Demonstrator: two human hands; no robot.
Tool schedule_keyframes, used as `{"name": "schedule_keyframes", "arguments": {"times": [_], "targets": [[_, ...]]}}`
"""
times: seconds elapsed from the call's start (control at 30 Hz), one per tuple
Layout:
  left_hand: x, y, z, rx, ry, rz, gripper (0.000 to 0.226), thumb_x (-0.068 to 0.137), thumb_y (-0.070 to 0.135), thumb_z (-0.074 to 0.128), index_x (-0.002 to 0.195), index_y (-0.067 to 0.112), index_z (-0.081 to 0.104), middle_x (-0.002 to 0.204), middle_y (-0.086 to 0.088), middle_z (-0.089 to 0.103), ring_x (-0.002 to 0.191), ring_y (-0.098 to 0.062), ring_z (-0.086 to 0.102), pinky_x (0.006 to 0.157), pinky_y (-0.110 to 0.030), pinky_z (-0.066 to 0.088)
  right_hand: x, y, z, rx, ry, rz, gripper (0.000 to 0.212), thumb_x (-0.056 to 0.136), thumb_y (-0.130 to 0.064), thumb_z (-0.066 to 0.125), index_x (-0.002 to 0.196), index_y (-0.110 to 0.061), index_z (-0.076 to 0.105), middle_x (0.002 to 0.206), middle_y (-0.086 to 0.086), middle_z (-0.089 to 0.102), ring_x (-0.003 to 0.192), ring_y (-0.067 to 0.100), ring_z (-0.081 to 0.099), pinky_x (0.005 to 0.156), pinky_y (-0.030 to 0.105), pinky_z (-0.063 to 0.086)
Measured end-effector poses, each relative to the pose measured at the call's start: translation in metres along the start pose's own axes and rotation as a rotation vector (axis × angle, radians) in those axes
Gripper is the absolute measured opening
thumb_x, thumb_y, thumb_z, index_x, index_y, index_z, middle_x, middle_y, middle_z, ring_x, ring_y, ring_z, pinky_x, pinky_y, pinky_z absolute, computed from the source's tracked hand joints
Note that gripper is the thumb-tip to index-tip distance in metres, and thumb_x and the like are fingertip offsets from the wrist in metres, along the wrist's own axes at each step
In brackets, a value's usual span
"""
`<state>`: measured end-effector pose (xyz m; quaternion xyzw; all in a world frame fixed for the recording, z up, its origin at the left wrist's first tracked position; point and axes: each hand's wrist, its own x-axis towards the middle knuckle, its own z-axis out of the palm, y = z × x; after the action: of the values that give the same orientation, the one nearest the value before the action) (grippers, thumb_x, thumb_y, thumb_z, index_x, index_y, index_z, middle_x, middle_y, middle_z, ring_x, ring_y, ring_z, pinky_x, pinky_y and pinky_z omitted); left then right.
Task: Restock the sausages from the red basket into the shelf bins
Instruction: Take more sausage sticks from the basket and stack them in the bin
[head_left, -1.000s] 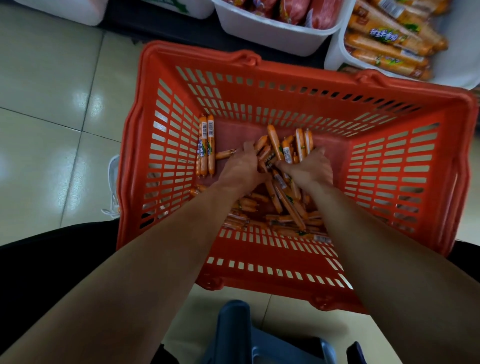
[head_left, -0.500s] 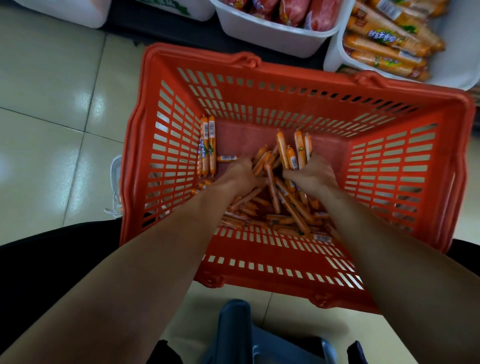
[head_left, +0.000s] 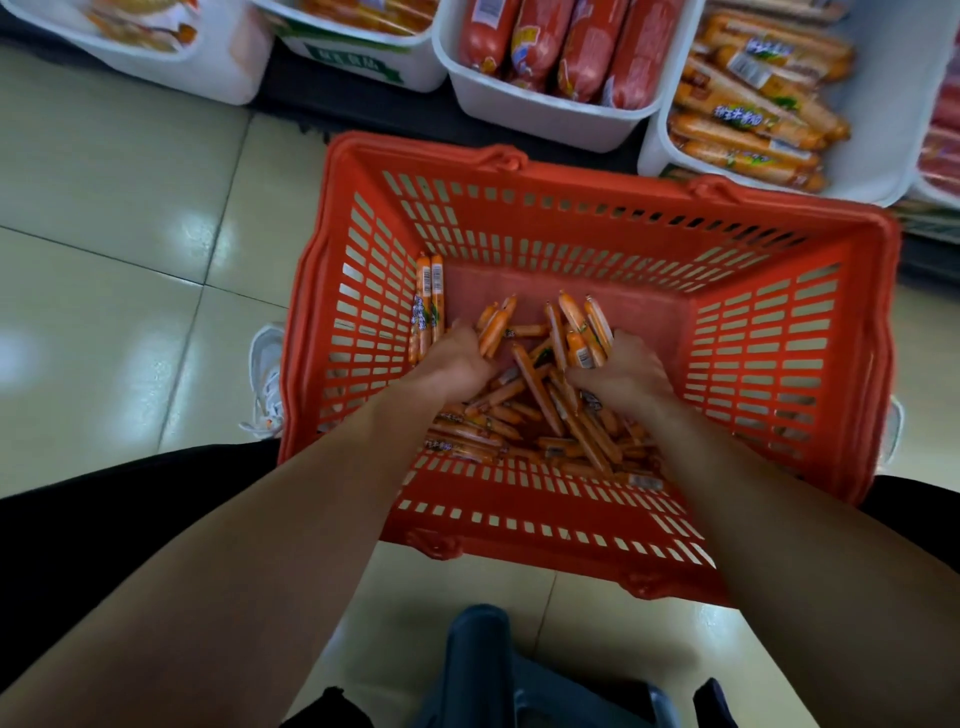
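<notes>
1. Camera's tipped up vs 0.5 s ago, so more of the shelf shows; both hands stay down in the red basket (head_left: 597, 179).
2. L hand (head_left: 457, 358): fingers curled tight round a small bunch (head_left: 493, 325), ends poking up.
3. R hand (head_left: 626, 371): clamped on a bigger bunch (head_left: 582, 332).
4. Rest of the sausages (head_left: 519, 431) lie loose on the basket floor; a pair (head_left: 430, 306) stands vs the left wall.
5. Step, I reckon: gathering handfuls, pre-lift.
6. Next calls for: lift both bunches clear of the rim w/o shedding any, then over to the white bin (head_left: 878, 119) w/ orange packs, far right. Looks the match to me.
</notes>
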<state>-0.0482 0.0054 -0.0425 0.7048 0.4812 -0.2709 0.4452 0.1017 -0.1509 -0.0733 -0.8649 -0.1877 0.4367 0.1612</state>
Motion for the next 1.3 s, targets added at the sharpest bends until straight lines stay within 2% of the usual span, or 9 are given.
{"name": "schedule_keyframes", "arguments": {"times": [0.13, 0.27, 0.4, 0.63, 0.73, 0.87, 0.97, 1.13, 1.3], "targets": [[-0.02, 0.005, -0.018, 0.03, -0.002, 0.041, 0.036, 0.094, 0.03, 0.063, 0.121, 0.015, 0.045, 0.1, -0.007, 0.059, 0.084, -0.022, 0.061, 0.069, -0.037, 0.051, -0.014, -0.013, -0.024, 0.044, -0.041, -0.02, 0.028, 0.07, -0.034, 0.081, 0.089, -0.024, 0.064, 0.079, -0.007, 0.067, 0.072, 0.013, 0.066, 0.055, 0.024, 0.041], [-0.054, 0.024, -0.041, 0.156, 0.018, 0.149, 0.041, 0.094, 0.03, 0.065, 0.124, 0.012, 0.044, 0.102, -0.006, 0.058, 0.083, -0.023, 0.058, 0.067, -0.035, 0.042, -0.036, -0.034, -0.062, -0.049, -0.08, -0.086, 0.03, 0.069, -0.035, 0.081, 0.084, -0.02, 0.059, 0.078, 0.002, 0.064, 0.065, 0.016, 0.063, 0.053, 0.028, 0.042], [-0.096, 0.041, -0.071, 0.236, 0.089, 0.229, 0.049, 0.091, 0.031, 0.069, 0.129, 0.012, 0.045, 0.116, -0.01, 0.06, 0.105, -0.03, 0.06, 0.08, -0.033, 0.043, -0.068, -0.061, -0.109, -0.114, -0.128, -0.174, 0.032, 0.07, -0.032, 0.082, 0.085, -0.014, 0.06, 0.081, 0.009, 0.067, 0.07, 0.025, 0.066, 0.063, 0.036, 0.053], [-0.167, 0.096, -0.137, 0.348, 0.199, 0.377, 0.052, 0.089, 0.027, 0.073, 0.132, 0.012, 0.048, 0.118, -0.008, 0.061, 0.098, -0.023, 0.058, 0.077, -0.029, 0.04, -0.116, -0.109, -0.219, -0.291, 0.048, -0.321, 0.051, 0.06, -0.05, 0.081, 0.092, -0.016, 0.061, 0.086, 0.006, 0.067, 0.078, 0.022, 0.065, 0.073, 0.042, 0.055], [-0.184, 0.123, -0.156, 0.367, 0.268, 0.444, 0.057, 0.089, 0.03, 0.073, 0.136, 0.014, 0.045, 0.119, -0.007, 0.061, 0.098, -0.024, 0.061, 0.077, -0.03, 0.044, -0.126, -0.123, -0.263, -0.307, 0.132, -0.392, 0.034, 0.068, -0.036, 0.083, 0.089, -0.018, 0.063, 0.081, 0.004, 0.067, 0.073, 0.017, 0.063, 0.065, 0.033, 0.051], [-0.18, 0.155, -0.172, 0.394, 0.292, 0.551, 0.062, 0.09, 0.03, 0.071, 0.142, 0.016, 0.041, 0.121, -0.007, 0.062, 0.097, -0.024, 0.063, 0.078, -0.034, 0.049, -0.105, -0.134, -0.303, -0.267, 0.197, -0.396, 0.03, 0.072, -0.029, 0.084, 0.088, -0.016, 0.062, 0.08, 0.004, 0.067, 0.074, 0.019, 0.064, 0.058, 0.031, 0.044], [-0.162, 0.168, -0.176, 0.418, 0.313, 0.61, 0.055, 0.093, 0.031, 0.068, 0.14, 0.02, 0.04, 0.106, -0.002, 0.063, 0.082, -0.018, 0.062, 0.064, -0.031, 0.046, -0.073, -0.14, -0.315, -0.27, 0.185, -0.407, 0.03, 0.071, -0.032, 0.083, 0.085, -0.019, 0.06, 0.079, 0.001, 0.066, 0.074, 0.017, 0.063, 0.057, 0.029, 0.039], [-0.107, 0.177, -0.176, 0.326, 0.373, 0.597, 0.058, 0.091, 0.03, 0.069, 0.141, 0.021, 0.041, 0.099, 0.003, 0.061, 0.083, -0.018, 0.062, 0.07, -0.034, 0.049, -0.006, -0.139, -0.304, -0.243, 0.154, -0.427, 0.033, 0.067, -0.034, 0.083, 0.088, -0.022, 0.06, 0.082, 0.0, 0.068, 0.078, 0.019, 0.066, 0.069, 0.038, 0.054], [-0.061, 0.184, -0.169, 0.241, 0.381, 0.585, 0.044, 0.091, 0.029, 0.069, 0.129, 0.024, 0.047, 0.087, 0.008, 0.06, 0.073, -0.013, 0.063, 0.066, -0.036, 0.055, 0.051, -0.118, -0.283, -0.315, 0.146, -0.413, 0.036, 0.068, -0.038, 0.082, 0.089, -0.024, 0.056, 0.08, -0.001, 0.064, 0.075, 0.021, 0.064, 0.067, 0.037, 0.053]]}}
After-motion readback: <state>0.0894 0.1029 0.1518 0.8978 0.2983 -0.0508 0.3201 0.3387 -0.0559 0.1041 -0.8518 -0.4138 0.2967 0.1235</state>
